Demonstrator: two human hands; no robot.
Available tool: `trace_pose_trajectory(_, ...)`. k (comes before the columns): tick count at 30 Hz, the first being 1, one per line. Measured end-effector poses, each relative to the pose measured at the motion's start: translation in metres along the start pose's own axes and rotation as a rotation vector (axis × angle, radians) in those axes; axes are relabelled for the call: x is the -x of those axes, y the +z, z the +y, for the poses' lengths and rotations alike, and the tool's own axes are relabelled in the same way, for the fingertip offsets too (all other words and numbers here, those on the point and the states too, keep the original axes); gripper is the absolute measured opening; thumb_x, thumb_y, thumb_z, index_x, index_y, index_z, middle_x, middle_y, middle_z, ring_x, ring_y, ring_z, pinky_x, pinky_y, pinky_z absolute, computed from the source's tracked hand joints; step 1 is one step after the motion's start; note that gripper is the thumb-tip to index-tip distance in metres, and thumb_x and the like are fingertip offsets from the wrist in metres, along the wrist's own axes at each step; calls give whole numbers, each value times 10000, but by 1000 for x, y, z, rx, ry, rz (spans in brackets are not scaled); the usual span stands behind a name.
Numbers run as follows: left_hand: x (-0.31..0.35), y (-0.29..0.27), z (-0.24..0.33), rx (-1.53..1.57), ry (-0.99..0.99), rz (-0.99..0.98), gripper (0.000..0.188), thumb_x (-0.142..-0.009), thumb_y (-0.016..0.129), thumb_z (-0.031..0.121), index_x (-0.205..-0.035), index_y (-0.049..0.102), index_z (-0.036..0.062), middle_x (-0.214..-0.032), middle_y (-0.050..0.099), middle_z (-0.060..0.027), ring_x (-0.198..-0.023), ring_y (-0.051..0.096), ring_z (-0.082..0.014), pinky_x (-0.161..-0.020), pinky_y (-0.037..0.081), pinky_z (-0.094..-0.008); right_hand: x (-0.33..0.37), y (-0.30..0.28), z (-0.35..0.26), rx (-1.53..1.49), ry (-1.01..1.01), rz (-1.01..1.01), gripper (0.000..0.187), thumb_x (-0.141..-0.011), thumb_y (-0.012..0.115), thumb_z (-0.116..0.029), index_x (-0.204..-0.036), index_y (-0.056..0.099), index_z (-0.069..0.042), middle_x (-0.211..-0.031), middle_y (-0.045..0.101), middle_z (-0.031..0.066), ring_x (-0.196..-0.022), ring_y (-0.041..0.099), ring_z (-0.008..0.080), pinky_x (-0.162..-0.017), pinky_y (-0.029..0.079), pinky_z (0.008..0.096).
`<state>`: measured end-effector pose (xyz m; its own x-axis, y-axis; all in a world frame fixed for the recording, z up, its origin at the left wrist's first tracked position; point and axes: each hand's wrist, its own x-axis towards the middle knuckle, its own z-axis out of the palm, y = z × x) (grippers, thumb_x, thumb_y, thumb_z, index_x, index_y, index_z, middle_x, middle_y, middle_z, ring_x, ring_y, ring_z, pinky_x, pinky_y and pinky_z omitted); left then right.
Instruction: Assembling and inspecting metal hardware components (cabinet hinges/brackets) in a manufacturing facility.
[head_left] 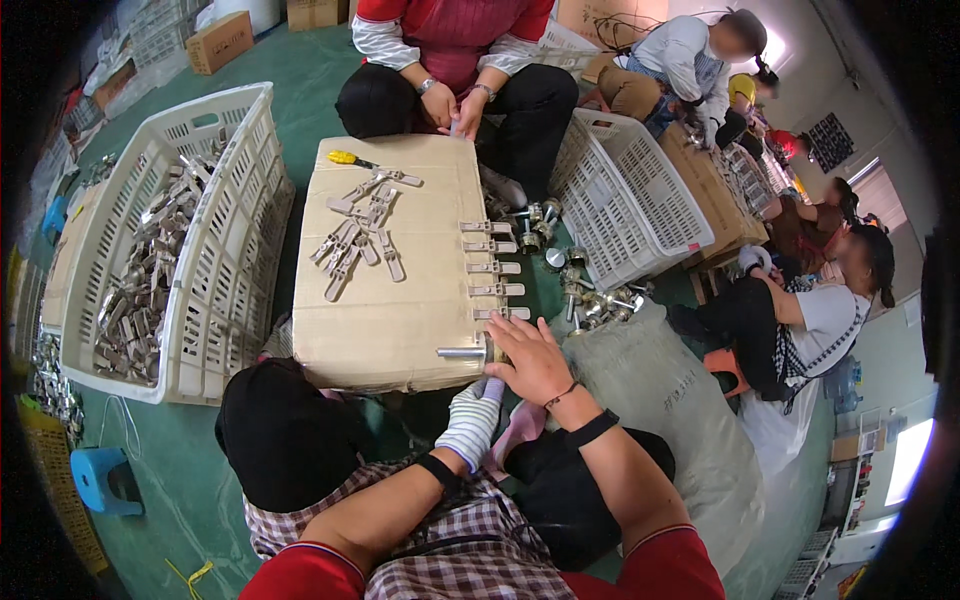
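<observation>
At the near right corner of the carton (pixel 390 345), my bare right hand (pixel 532 362) has its fingers spread and its palm down. Its fingertips lie beside a row of flat metal clips (pixel 492 268) along the right edge. Beneath and beside that hand, a metal piece with a pale rod (pixel 460 352) lies on the corner, its thicker end partly covered. My left hand (pixel 470 425), in a striped knit glove, is curled just below the corner. One gloved finger reaches up under my right hand; whatever the left hand grips is hidden.
More clips (pixel 365 225) and a yellow-handled tool (pixel 350 159) lie on the carton. A crate of metal parts (pixel 225 250) stands left; another crate (pixel 630 200) stands right beside loose bolt-like parts (pixel 575 275). A grey sack (pixel 670 400) is near. A co-worker's hands (pixel 455 108) are opposite.
</observation>
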<state>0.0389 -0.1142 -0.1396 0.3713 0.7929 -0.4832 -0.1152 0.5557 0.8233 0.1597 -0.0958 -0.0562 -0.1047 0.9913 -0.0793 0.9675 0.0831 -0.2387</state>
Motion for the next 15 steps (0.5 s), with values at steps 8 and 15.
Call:
trace_pose_trajectory(8, 44, 4, 42, -159, -146, -275, 342, -891, 530, 270, -1073, 577, -15, -803, 605, -46, -644, 519, -101, -592, 438, -249, 1, 2, 5, -57, 34, -34, 590, -794, 572, -358, -1309, 396, -131, -1395, 346, 38, -1257, 343, 270, -1042, 202, 514)
trace_pose_trajectory(15, 8, -18, 24, -289, -120, -190, 366, -885, 539, 271, -1099, 564, -24, -923, 626, -72, -784, 517, -113, -718, 433, -256, -1, -1, 3, -45, 19, -32, 596, -796, 570, -361, -1314, 388, -131, -1400, 338, 32, -1261, 336, 278, -1043, 201, 516)
